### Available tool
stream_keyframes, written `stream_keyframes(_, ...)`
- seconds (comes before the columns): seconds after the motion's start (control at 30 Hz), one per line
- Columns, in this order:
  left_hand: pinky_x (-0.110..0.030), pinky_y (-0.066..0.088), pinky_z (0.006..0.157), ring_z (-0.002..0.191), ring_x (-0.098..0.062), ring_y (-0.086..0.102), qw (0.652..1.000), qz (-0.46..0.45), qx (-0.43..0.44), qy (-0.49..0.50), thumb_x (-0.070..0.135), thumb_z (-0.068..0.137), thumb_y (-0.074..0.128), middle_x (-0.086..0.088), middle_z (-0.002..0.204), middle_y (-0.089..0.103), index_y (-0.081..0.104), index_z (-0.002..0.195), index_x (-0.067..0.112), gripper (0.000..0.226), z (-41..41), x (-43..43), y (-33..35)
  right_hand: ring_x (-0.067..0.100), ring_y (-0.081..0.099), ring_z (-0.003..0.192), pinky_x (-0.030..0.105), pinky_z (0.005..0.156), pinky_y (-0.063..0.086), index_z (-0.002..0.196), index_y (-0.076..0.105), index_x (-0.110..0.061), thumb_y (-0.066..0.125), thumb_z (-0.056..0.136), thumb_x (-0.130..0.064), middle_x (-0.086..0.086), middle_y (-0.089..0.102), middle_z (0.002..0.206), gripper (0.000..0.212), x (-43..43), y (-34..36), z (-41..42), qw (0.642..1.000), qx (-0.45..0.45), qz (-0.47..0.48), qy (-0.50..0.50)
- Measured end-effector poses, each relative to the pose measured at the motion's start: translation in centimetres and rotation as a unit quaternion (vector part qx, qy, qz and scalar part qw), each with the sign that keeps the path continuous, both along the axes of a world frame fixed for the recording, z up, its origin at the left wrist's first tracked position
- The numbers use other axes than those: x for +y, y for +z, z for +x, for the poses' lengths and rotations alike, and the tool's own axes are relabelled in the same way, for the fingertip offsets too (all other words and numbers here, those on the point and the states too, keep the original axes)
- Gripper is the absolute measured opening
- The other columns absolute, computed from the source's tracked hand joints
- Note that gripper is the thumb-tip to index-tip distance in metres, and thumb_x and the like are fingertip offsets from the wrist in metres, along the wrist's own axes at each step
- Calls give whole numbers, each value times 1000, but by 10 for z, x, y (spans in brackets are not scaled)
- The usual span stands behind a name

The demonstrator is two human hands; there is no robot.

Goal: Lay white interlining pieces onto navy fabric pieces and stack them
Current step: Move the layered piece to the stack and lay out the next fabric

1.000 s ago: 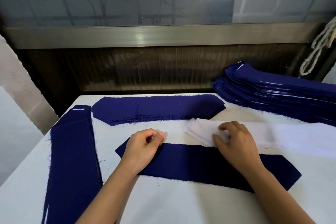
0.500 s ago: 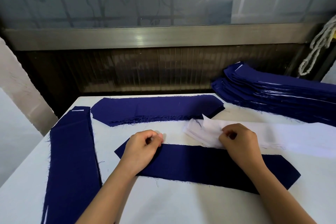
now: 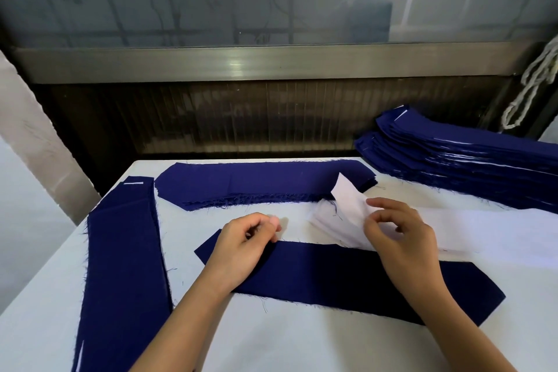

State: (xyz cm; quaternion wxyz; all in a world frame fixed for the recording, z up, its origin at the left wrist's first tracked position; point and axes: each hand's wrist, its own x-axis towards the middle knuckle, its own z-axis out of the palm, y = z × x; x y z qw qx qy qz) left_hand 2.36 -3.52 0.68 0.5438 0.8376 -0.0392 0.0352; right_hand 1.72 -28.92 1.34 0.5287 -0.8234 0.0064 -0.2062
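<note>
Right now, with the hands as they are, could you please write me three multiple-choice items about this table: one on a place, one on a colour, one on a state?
1. Where on the table does the tallest stack of navy pieces lie?
A. at the far right
B. along the near left edge
C. at the front centre

2. What colour is the single fabric piece under the left hand?
A. white
B. navy
C. grey

3. How is the end of the top interlining piece?
A. lying flat
B. raised, pinched by the right hand
C. rolled up

Answers:
1 A: the stack sits far right, close to the wall.
2 B: dark blue cloth shows on both sides of that hand.
3 B: its white corner stands up above the white pile.
</note>
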Motion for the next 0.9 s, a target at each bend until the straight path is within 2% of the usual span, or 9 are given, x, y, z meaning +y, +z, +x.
stream_keyframes(0.13, -10, 38, 80, 86, 7, 58, 995, -57, 42, -77, 76, 87, 31, 11, 94, 74, 77, 86, 26, 67, -6, -3, 7, 4, 54, 103, 27, 89, 42, 69, 67, -26, 75, 77, -9, -22, 65, 108, 20, 25, -7, -14, 989, -87, -108, 44)
stream_keyframes(0.23, -28, 33, 68, 66, -16, 42, 993, -50, 57, -93, 90, 77, 36, 4, 67, 51, 54, 72, 7, 85, -9, -6, 9, 8, 55, 97, 34, 83, 48, 73, 68, -19, 77, 75, -3, -14, 66, 109, 18, 43, -15, -21, 971, -114, -190, 94)
stream_keyframes(0.3, -36, 22, 61, 62, -25, 26, 992, -57, 35, -104, 71, 84, 58, -8, 66, 26, 36, 66, 6, 71, -9, -9, 9, 13, 57, 95, 35, 80, 51, 76, 68, -15, 74, 75, -1, -8, 67, 109, 16, 49, -18, -22, 957, -134, -222, 132)
stream_keyframes(0.37, -30, 23, 58, 59, -18, 26, 992, -47, -4, -115, 40, 91, 70, -3, 62, 26, 34, 60, 10, 57, -7, -9, 8, 12, 56, 104, 33, 87, 50, 87, 66, -17, 67, 80, -8, -7, 64, 115, 11, 48, -18, -23, 949, -138, -237, 156)
stream_keyframes(0.47, -28, 37, 66, 65, -17, 48, 981, -89, 22, -169, 24, 89, 70, -1, 67, 56, 65, 65, 11, 28, -5, -5, 7, 2, 40, 124, 18, 102, 34, 125, 52, -26, 51, 88, -25, -16, 49, 131, 37, 41, -15, -25, 957, -93, -222, 163)
stream_keyframes(0.57, -26, 51, 83, 90, -20, 69, 964, -145, 68, -212, 24, 87, 72, -8, 94, 75, 77, 90, 11, 14, -9, 0, 9, -8, 28, 129, 17, 107, 25, 133, 38, -35, 50, 79, -17, -18, 51, 127, 58, 34, -10, -23, 955, -68, -236, 167)
stream_keyframes(0.67, -31, 52, 80, 84, -26, 66, 965, -187, 68, -171, 33, 82, 76, -14, 88, 70, 67, 83, 0, 34, -6, 6, 9, -25, 22, 118, 15, 109, 15, 129, 40, -32, 51, 70, -5, -7, 64, 96, 66, 23, -8, -20, 949, -73, -265, 153)
stream_keyframes(0.77, -30, 54, 70, 79, -27, 68, 964, -246, 62, -80, 27, 79, 75, -18, 87, 71, 62, 84, -5, 35, 0, 15, 10, -28, 19, 114, 27, 101, 26, 128, 46, -28, 55, 73, -2, -1, 63, 79, 62, 7, -5, -19, 952, -44, -274, 131)
stream_keyframes(0.9, -34, 48, 61, 69, -28, 62, 967, -239, 67, 57, 23, 73, 66, -12, 76, 66, 55, 76, 2, 24, 3, 24, 10, -7, 27, 106, 27, 94, 28, 130, 40, -36, 57, 80, -7, -9, 60, 92, 60, -23, 0, -22, 943, 20, -314, 110)
